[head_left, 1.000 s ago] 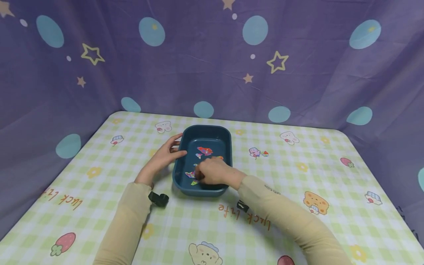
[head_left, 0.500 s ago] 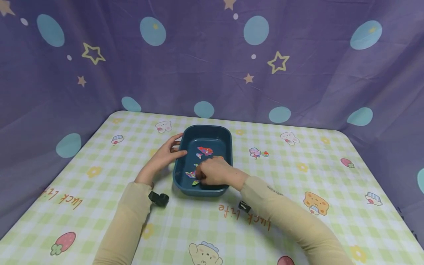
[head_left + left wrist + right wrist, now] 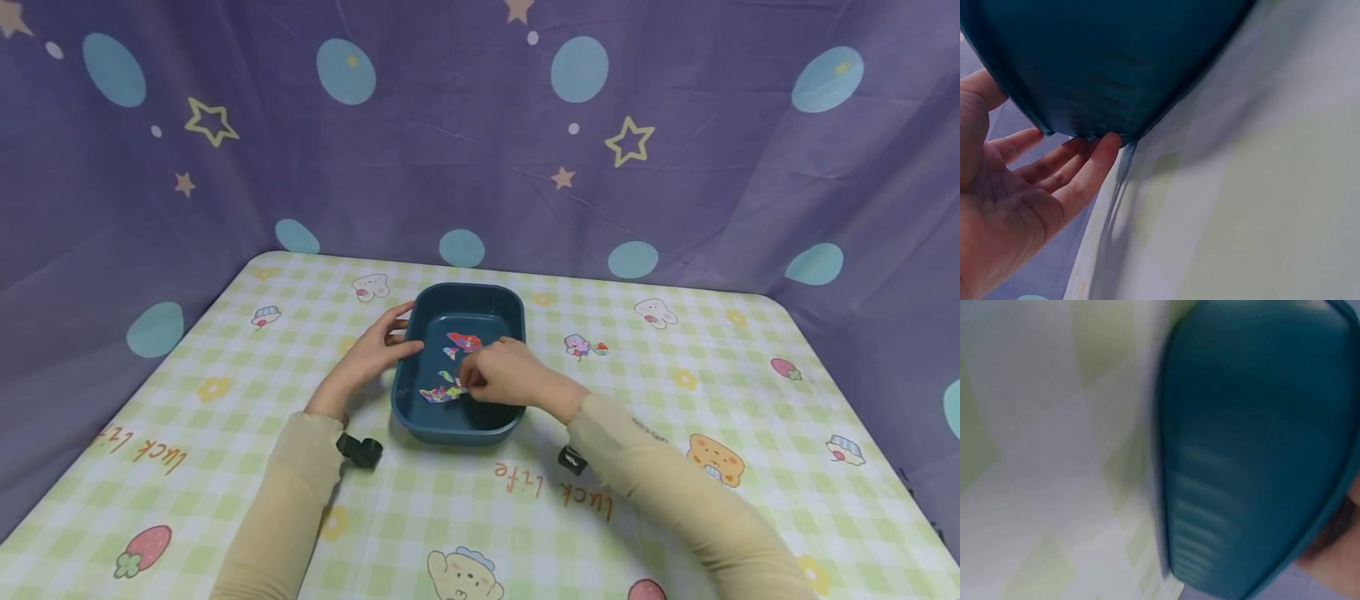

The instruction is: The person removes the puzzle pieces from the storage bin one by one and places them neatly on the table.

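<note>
A dark blue-green rectangular box (image 3: 457, 435) stands on the table, low-walled and open on top. At its left wall is my left hand (image 3: 375, 350); the thumb lies over the rim and the fingers touch the outer side, as the left wrist view shows (image 3: 1029, 206). My right hand (image 3: 510, 372) reaches over the right rim, its fingers curled, pinching the edge of a small yellow-green flat piece (image 3: 455, 390); the fingertips are partly hidden. Beside it lies a purple multicoloured piece (image 3: 435, 395). Farther back are a red piece (image 3: 463, 340) and a tiny white-pink one (image 3: 450, 353).
A checked tablecloth (image 3: 262, 500) with printed cartoons covers the table. Behind hangs a purple curtain (image 3: 480, 183) with stars and blue ovals. Black wrist devices (image 3: 360, 451) are worn at both sleeves. In the right wrist view, the box's outer wall (image 3: 1241, 456) fills much of the frame.
My right hand has moved up and to the right inside the box. The yellow-green piece has shifted with it, now against the purple piece. The left hand has not moved.
</note>
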### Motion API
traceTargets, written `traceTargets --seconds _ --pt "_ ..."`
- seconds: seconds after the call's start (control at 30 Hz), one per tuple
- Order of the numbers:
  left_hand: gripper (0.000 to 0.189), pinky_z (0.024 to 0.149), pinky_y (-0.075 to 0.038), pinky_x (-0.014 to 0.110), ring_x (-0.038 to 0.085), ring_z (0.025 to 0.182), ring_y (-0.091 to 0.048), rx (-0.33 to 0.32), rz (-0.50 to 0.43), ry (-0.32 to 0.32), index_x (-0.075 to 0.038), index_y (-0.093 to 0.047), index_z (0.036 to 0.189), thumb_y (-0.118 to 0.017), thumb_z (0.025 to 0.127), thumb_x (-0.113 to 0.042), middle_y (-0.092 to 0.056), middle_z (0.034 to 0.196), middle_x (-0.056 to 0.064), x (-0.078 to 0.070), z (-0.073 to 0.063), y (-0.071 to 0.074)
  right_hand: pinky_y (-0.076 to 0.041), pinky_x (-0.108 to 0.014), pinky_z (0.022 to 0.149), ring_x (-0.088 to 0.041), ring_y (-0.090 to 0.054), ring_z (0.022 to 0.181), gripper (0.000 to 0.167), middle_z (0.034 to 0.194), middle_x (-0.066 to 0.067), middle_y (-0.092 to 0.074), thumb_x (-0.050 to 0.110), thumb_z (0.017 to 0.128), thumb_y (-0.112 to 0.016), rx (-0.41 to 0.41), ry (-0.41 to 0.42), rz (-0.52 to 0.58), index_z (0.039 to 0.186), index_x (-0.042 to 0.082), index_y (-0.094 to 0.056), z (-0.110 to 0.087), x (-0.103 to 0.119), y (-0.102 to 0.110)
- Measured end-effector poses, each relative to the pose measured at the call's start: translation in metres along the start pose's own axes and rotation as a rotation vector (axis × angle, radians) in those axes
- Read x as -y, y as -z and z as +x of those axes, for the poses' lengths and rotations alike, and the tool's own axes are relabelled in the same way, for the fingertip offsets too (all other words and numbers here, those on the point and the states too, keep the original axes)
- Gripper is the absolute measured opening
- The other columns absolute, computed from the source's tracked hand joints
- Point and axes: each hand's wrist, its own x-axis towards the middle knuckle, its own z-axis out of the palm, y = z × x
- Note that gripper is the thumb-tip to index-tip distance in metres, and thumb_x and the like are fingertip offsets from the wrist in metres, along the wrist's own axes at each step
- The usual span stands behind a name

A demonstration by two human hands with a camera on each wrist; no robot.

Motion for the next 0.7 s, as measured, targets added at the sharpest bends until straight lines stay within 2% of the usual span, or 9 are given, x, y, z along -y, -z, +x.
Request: traceTargets --seconds 0.13,0.37,0.7 --pt "0.072 0.090 -0.044 0.044 0.033 0.119 -0.045 -0.004 0.011 0.004 -0.024 -0.020 0.146 -0.062 0.087 -0.021 -0.036 0.137 0.017 0.001 0.000 0.001 -0.041 -0.030 0.077 0.001 -0.056 0.070 0.013 0.080 0.015 -0.064 0.024 0.079 -0.064 -0.052 -0.003 -0.008 0.090 0.026 -0.069 -0.006 -0.009 0.005" --pt "0.073 0.089 -0.044 0.044 0.034 0.119 -0.045 0.004 0.007 0.016 -0.022 -0.020 0.146 -0.062 0.087 -0.020 -0.034 0.138 0.018 -0.005 -0.003 0.000 -0.043 -0.022 0.059 -0.001 -0.054 0.062 0.012 0.079 0.011 -0.061 0.021 0.079 -0.065 -0.146 0.015 -0.017 0.090 0.024 -0.070 -0.017 -0.025 0.014" --pt "0.071 0.090 -0.044 0.045 0.032 0.120 -0.045 -0.001 0.006 0.021 -0.025 -0.020 0.145 -0.061 0.087 -0.019 -0.035 0.138 0.016 -0.002 -0.001 0.000 -0.044 -0.024 0.060 -0.009 -0.059 0.070 0.014 0.079 0.009 -0.062 0.017 0.079 -0.064 -0.209 -0.038 0.042 0.091 0.020 -0.070 -0.036 -0.042 0.030"
